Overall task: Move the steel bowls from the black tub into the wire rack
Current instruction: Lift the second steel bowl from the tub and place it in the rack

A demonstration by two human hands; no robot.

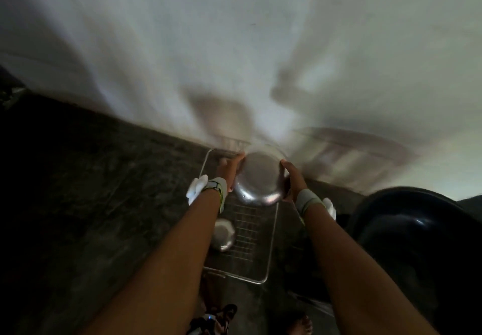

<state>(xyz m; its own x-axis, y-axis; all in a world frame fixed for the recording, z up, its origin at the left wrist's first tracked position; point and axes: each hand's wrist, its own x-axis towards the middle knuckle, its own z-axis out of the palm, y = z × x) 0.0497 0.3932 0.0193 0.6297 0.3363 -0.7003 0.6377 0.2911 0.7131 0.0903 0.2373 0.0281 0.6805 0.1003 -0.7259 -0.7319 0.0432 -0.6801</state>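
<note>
As both hands (229, 170) (293, 178) clasp bowl (259, 178), rack (271, 243) below.

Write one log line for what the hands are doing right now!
left hand + right hand: hold steel bowl upside down | over wire rack | smaller bowl in rack | black tub right

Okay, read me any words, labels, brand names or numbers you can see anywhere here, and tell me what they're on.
None can be read.
Round steel bowl held by both hands: bare metal, no marking visible.
White wristbands: blurred, no legible print.
Black plastic tub: plain.
Small dark object with a blue light at the bottom edge: too dark to read.
</note>
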